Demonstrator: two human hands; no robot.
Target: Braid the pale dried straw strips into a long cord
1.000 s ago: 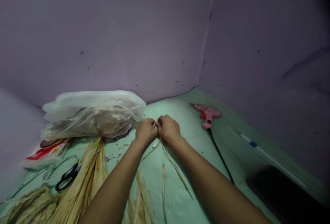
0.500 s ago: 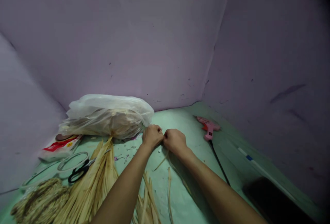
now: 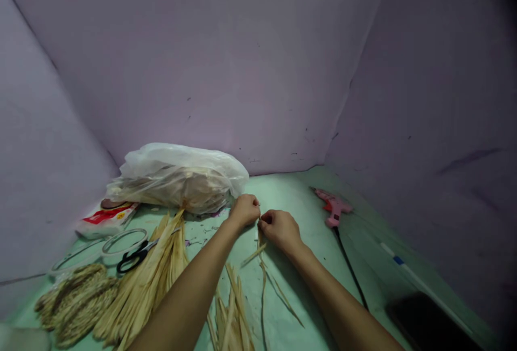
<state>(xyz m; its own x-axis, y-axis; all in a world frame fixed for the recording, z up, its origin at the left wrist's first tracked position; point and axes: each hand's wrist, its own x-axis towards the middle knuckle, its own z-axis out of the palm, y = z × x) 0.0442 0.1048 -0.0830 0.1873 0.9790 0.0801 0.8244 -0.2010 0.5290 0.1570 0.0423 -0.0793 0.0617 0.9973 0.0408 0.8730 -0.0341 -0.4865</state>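
Observation:
Close together over the pale green surface (image 3: 297, 189), my two hands pinch thin dried-leaf strips (image 3: 260, 254) that dangle below them. My left hand (image 3: 245, 209) is closed, its fingertips meeting near those of the other hand. With thumb and fingers pressed together, my right hand (image 3: 279, 228) grips the strips near their upper end. A bundle of wide dried leaf strips (image 3: 155, 275) lies to the left, and a smaller pile of strips (image 3: 234, 313) sits between my forearms. What exactly my fingertips enclose is too small to see.
Left are a plastic bag (image 3: 181, 178), black-handled scissors (image 3: 133, 259), white rings (image 3: 124, 243), braided fibre coils (image 3: 78, 302) and a red-white packet (image 3: 107, 220). Right are a pink glue gun (image 3: 334, 206) with its cord, a white stick (image 3: 422, 281) and a dark flat object (image 3: 430, 318). Walls enclose the surface.
My right hand has shifted slightly down and turned, its pinch now showing more clearly. More of the hanging strips shows below the hands. The whole view has shifted a little.

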